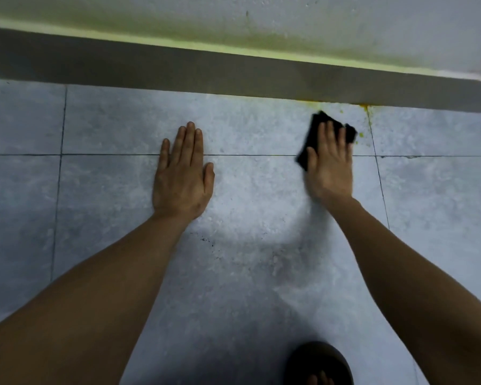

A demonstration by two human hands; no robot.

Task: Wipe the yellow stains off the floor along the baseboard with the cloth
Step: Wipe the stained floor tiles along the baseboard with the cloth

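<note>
Right hand (pixel 329 165): fingers flat, pressing black cloth (pixel 321 120) onto floor (pixel 247 232) near baseboard (pixel 233 79).
Left hand (pixel 182 176): fingers together, flat on floor.
Yellow stains (pixel 361 134): beside cloth.

Two hands of mine on the floor: my left hand (pixel 182 176) flat, my right hand (pixel 329 168) pressed on one black cloth (pixel 321 120). One grey baseboard (pixel 233 73) ahead. Yellow stains (pixel 363 134) are scattered specks, too many and too small to count. One foot (pixel 321 365) below.
</note>
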